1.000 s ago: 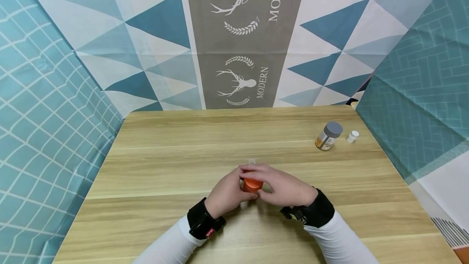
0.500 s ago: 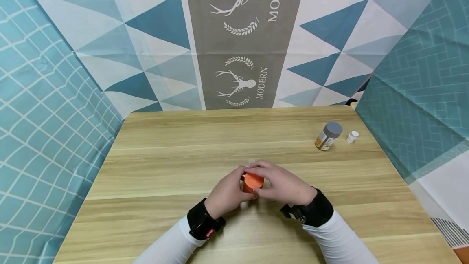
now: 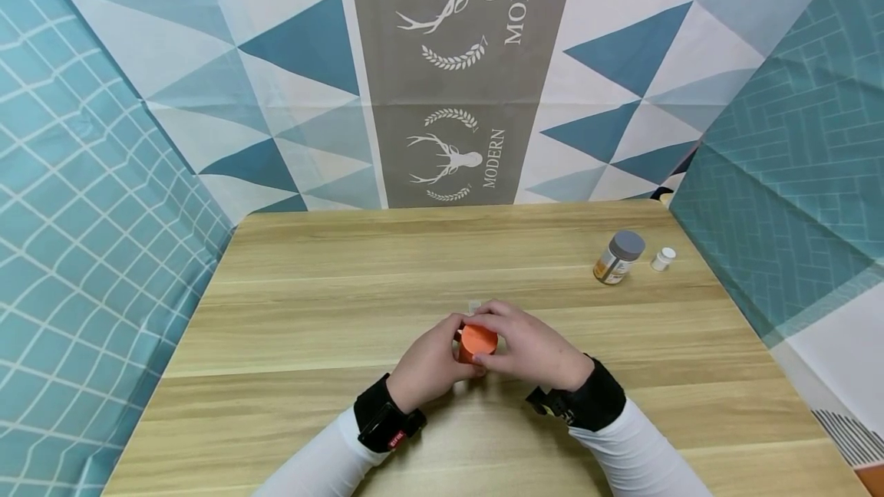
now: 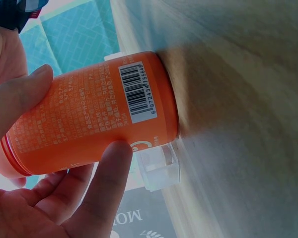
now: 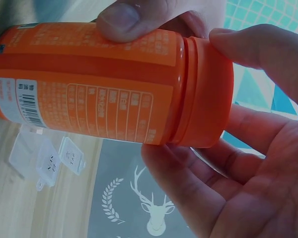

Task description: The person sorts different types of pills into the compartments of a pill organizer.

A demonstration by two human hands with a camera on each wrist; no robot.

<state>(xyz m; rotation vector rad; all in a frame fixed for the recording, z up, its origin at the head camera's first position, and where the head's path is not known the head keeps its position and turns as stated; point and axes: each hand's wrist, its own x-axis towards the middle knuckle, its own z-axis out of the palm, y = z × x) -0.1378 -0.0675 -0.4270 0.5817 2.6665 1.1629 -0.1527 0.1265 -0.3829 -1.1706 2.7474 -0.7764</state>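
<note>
An orange bottle [image 4: 89,109] with printed text and a barcode stands upright on the wooden table in front of me. My left hand [image 3: 428,363] grips its body, thumb on one side and fingers on the other. The orange cap [image 5: 208,94] sits on the bottle's neck, a narrow groove showing below it. Around this cap curl the thumb and fingers of my right hand [image 3: 528,343]. Just behind the bottle is a small clear plastic pill box [image 5: 48,163] with raised, lettered lids, mostly hidden by the hands in the head view.
At the back right of the table [image 3: 311,290] stand a grey-lidded jar [image 3: 618,257] and a small white bottle [image 3: 664,258]. Patterned cloths hang behind the table and on both sides.
My right fingers and thumb have shifted around the cap, so more of its top shows. The left hand keeps its grip on the bottle in the same place.
</note>
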